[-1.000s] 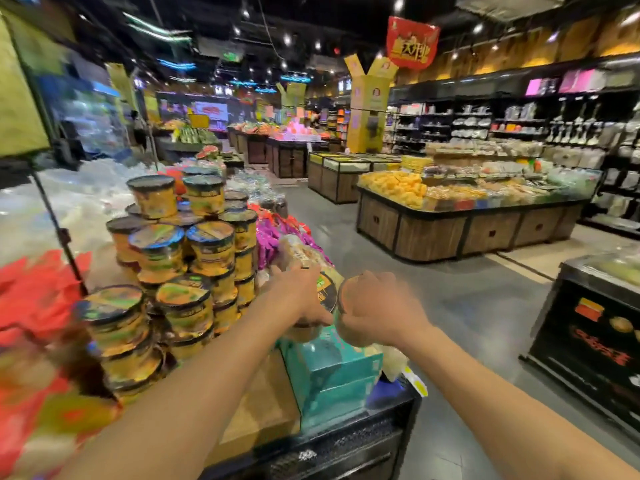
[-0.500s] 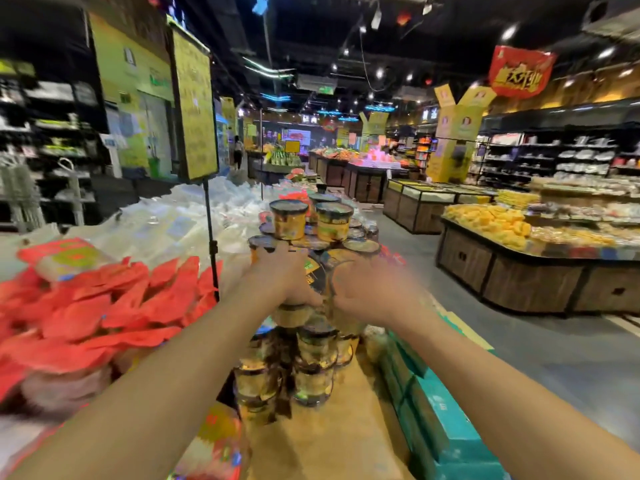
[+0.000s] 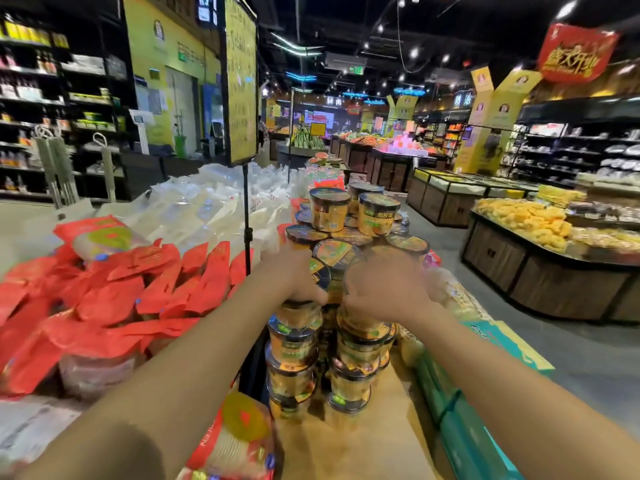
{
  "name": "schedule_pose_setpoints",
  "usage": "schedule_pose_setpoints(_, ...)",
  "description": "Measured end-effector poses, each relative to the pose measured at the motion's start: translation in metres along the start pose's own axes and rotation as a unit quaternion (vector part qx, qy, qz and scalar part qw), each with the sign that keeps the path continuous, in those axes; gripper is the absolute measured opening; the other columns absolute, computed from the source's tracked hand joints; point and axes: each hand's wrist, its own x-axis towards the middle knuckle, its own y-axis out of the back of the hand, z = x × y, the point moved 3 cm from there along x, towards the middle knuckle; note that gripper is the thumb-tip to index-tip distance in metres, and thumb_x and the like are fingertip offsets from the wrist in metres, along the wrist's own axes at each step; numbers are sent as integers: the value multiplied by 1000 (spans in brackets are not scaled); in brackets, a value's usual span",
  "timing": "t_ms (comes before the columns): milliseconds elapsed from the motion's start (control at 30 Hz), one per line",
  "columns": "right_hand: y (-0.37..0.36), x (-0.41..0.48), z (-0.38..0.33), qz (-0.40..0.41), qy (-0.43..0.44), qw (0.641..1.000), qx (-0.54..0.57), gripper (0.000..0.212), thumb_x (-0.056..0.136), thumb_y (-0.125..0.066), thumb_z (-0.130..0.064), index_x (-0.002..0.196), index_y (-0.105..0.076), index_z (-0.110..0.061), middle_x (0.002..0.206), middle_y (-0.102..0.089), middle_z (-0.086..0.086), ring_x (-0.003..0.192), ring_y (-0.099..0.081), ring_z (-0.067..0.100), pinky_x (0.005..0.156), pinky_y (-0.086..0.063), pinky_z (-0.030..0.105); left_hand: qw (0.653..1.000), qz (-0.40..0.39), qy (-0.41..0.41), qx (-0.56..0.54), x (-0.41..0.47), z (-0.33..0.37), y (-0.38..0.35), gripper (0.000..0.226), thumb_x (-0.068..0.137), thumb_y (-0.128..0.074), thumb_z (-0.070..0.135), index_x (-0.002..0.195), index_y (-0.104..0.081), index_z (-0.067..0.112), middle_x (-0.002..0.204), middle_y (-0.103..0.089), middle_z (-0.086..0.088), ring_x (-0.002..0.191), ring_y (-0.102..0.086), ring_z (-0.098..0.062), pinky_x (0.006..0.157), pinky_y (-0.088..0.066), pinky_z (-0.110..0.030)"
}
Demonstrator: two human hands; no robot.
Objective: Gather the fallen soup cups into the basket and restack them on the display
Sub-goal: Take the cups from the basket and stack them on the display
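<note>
Gripping one soup cup [image 3: 320, 276] each, left hand [image 3: 297, 279] and right hand [image 3: 385, 293] are seating them on the front columns [image 3: 294, 355]. Centring each base is looking essential.

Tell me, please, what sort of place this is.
Most likely a supermarket: soup cups stacked in a display, yellow goods heaped on a wooden stand across the aisle, and stocked shelves on the left.

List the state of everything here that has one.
left hand, grips a soup cup
right hand, curled round a second cup, mostly hidden
front cup columns, upright, lids on
top two cups, upright, side by side
sign stand, upright
</note>
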Motion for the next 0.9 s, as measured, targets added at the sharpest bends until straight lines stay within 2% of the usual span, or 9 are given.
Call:
schedule_pose_setpoints(67,-3,3,0,-4,-3,1000,-1,106,82,-51,-81,164,-11,-26,169,-15,14,153,-17,44,111,-39,58,1000,-13,-2,8,4,0,-5,109,73,-68,74,160,-25,24,161,-29,-13,142,-36,-40,111,-35,-54)
schedule_pose_setpoints(200,-6,8,-2,-3,-7,1000,-16,104,84,-49,-81,163,-14,-25,167,-19,14,150,-22,43,108,-41,56,1000,-27,-2,6,8,2,-8,108,81,-64,73,164,-17,21,166,-22,-13,149,-27,-37,117,-25,-54)
schedule_pose_setpoints(333,-8,12,-3,4,-1,1000,-14,102,85,-48,-82,162,-16,-23,165,-22,12,149,-25,42,105,-43,56,1000,-26,-1,-11,8,2,-10,103,85,-62,72,164,-18,22,167,-21,-11,151,-23,-38,121,-19,-54)
schedule_pose_setpoints(567,-14,16,-2,10,7,1000,-14,109,82,-41,-91,163,-13,-23,168,-18,11,151,-21,41,108,-41,57,1000,-18,-6,-23,14,2,-11,105,83,-62,75,162,-23,18,165,-27,-12,149,-27,-37,120,-25,-52)
schedule_pose_setpoints(633,-15,16,-1,14,8,1000,-9,109,81,-37,-92,163,-14,-23,167,-18,11,151,-21,40,108,-40,57,999,-14,-6,-30,18,1,-13,112,77,-61,81,162,-22,19,165,-27,-13,150,-26,-38,120,-26,-54)
schedule_pose_setpoints(767,-15,13,2,31,7,999,11,107,83,-30,-93,163,-16,-23,167,-20,11,151,-21,38,110,-39,57,1000,-1,-14,-21,23,3,-15,131,49,-48,90,159,-26,24,162,-33,-10,149,-26,-40,115,-31,-59)
schedule_pose_setpoints(900,-12,6,11,50,2,999,20,106,83,-27,-93,162,-19,-24,165,-26,11,150,-25,38,111,-38,57,998,38,-37,-46,23,15,-12,124,51,-47,89,157,-31,27,155,-43,-9,139,-41,-41,108,-41,-58)
